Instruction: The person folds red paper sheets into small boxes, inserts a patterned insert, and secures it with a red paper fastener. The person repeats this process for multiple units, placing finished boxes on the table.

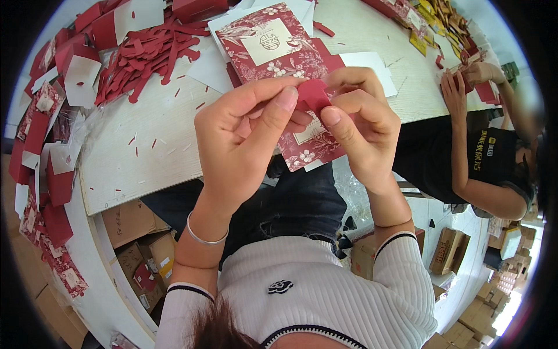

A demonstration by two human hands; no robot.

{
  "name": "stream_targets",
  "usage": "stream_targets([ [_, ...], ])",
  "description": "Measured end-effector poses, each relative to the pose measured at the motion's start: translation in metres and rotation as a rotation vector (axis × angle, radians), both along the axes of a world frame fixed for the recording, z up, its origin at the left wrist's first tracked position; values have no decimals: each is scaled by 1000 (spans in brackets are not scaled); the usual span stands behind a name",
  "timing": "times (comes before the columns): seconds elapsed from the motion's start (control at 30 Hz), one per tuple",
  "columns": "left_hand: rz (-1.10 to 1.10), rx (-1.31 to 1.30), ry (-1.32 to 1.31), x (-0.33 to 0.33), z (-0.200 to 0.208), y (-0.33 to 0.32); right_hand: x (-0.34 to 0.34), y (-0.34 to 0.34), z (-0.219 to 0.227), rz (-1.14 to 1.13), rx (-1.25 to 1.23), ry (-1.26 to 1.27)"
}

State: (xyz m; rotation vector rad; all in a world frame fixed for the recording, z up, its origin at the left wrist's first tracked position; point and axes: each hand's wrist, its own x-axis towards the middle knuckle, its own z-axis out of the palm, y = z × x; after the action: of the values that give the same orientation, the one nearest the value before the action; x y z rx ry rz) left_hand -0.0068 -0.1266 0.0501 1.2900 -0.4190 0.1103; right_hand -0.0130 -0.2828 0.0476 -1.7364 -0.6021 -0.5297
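In front of me I hold a red cardboard box piece [314, 94] with both hands; below it a floral-printed panel [305, 156] in red and cream hangs over the table edge. My left hand [247, 125] is closed, thumb and forefinger pinching the plain red flap's left side. My right hand [363, 125] pinches the right side between thumb and fingers, the other fingers curled behind. Just beyond my hands lies a stack of flat floral-printed box blanks [273, 64] with a cream label panel. Whether the hanging panel is joined to the flap is hidden by my fingers.
A heap of red cardboard strips [145, 61] lies at the left of the white table [133, 168]. Folded red boxes [61, 180] pile along its left edge. A co-worker [488, 139] handles red pieces at the right. Cardboard cartons [145, 250] stand under the table.
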Motion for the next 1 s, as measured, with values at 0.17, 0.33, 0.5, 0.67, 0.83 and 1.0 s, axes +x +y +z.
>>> stream_targets([
  [0.17, -45, -75, 19, -3, -2, 1, -2, -1, 4, 60, -62, 62],
  [0.33, -53, -13, -22, -5, -5, 2, -2, -2, 5, 54, -127, 45],
  [0.5, 64, 235, -327, 0, -14, 6, -8, 6, 5, 34, 10, 114],
  [0.67, 95, 56, -129, -12, -16, -6, -15, 5, 7, 52, 9, 278],
  [0.83, 220, 77, 20, -15, -26, 14, -2, -7, 4, -22, -5, 262],
  [1.0, -180, 406, 518, -1, -31, 26, 37, -19, -1, -109, -330, -110],
])
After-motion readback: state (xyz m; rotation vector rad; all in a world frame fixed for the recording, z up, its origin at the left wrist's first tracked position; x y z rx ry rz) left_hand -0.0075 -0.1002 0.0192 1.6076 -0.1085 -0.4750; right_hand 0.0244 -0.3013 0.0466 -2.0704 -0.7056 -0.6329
